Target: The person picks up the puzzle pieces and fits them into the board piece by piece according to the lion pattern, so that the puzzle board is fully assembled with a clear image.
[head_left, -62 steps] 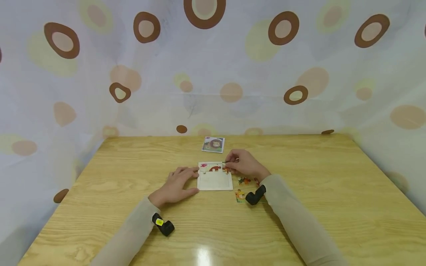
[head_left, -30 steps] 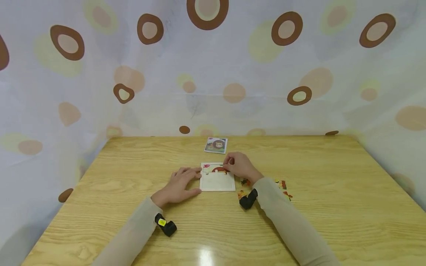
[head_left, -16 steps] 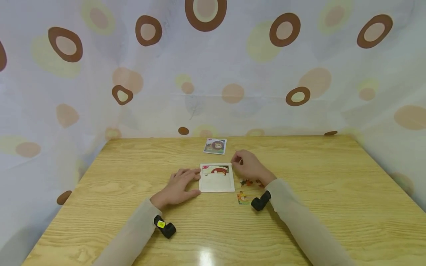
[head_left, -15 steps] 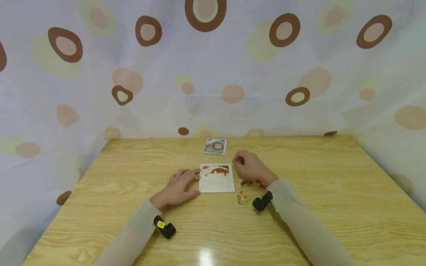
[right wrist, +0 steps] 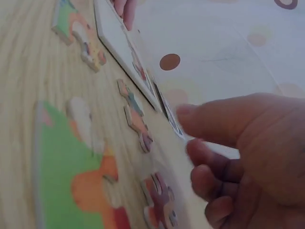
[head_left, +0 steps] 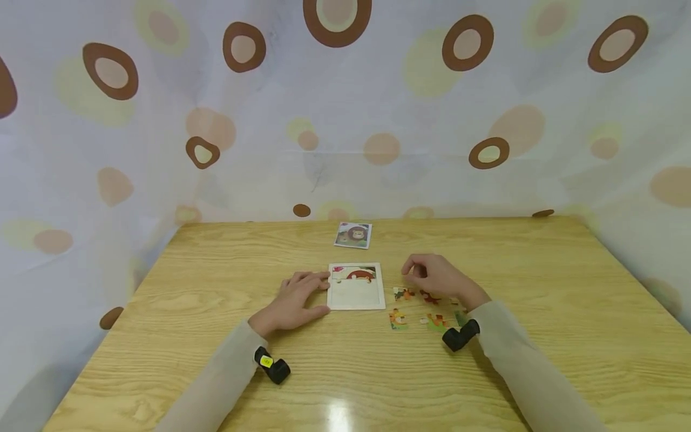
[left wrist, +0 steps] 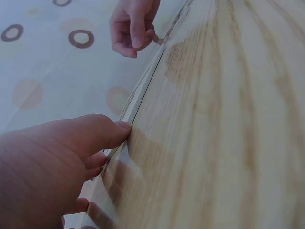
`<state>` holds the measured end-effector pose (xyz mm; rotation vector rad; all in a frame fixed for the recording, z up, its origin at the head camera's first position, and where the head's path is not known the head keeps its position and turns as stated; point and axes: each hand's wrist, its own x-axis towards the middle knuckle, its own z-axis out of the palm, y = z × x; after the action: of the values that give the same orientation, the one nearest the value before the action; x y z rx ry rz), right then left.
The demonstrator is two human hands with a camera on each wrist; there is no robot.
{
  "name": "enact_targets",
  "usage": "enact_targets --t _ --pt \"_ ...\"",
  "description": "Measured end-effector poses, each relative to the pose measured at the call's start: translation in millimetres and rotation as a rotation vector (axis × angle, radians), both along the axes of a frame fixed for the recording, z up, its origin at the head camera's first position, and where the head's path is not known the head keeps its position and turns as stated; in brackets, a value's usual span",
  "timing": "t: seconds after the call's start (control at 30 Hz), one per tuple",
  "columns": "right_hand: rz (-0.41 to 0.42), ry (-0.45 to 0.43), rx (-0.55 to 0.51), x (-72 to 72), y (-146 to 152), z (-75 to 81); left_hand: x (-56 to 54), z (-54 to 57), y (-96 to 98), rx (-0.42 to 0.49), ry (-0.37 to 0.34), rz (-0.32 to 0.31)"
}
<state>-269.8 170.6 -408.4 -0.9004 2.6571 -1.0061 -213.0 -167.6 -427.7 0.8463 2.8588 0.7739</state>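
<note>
Sleeve of pale colour (head_left: 216, 366) entered at the lower left of the head view, with a small black camera (head_left: 278, 371) at its wrist. From it the left hand (head_left: 291, 302) rested on the table (head_left: 227, 258); its fingers and thumb were spread, and the tips touched the left edge of a white puzzle board (head_left: 356, 297). This board was flat, near the centre of the frame and somewhat below the middle. Along its upper part sat a picture strip (head_left: 351, 273), and small tabs of the strip reached down into the bare white part. Above the board, apart from it, lay a card with a lion (head_left: 353, 235).

Right of the board, an orange piece (head_left: 403, 294) and a dark red piece (head_left: 429, 296) made an upper row, and a yellow piece (head_left: 397, 319) and a green-and-orange piece (head_left: 436, 322) a lower one; others were partly hidden. Over the upper row hung the right hand (head_left: 439, 277), its fingers loosely curved, pinching nothing; the right wrist view showed a gap between thumb and fingers.

The step in hand seemed to be choosing a piece. To do it well, one needed to compare the prints with the card, lift one piece by its edges, align its sockets under the tabs and press it flat, with the left hand bracing the board.
</note>
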Motion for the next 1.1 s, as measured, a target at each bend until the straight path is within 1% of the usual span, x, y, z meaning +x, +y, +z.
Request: enact_targets --t 0.07,0.2,0.3,0.5,0.63,0.83,0.97,1.1 --pt "0.027 -0.041 0.016 2.6 2.9 -2.2 0.1 -0.4 -0.1 -0.003 -0.001 0.001" --pt "0.071 -0.072 0.050 8.3 5.3 -4.5 1.0 -0.7 -0.9 -0.003 -0.006 0.003" --pt "0.081 -0.059 0.068 11.5 4.9 -4.8 1.9 -0.2 -1.7 0.001 -0.012 0.004" --pt "0.068 -0.053 0.061 13.7 1.2 -3.6 2.4 0.2 -1.9 0.006 -0.012 0.003" --pt "0.049 -0.087 0.027 13.3 -0.8 -2.0 3.2 1.5 -1.6 0.008 -0.015 0.003" --pt "0.052 -0.084 -0.019 10.1 -5.1 0.3 3.0 1.8 -0.7 0.019 -0.011 0.001" --pt "0.038 -0.108 -0.069 6.6 -8.7 -0.5 2.4 0.3 0.1 0.017 -0.010 -0.001" --pt "0.029 -0.075 -0.114 3.7 -14.3 -2.4 1.5 -0.8 1.8 0.023 -0.012 0.000"
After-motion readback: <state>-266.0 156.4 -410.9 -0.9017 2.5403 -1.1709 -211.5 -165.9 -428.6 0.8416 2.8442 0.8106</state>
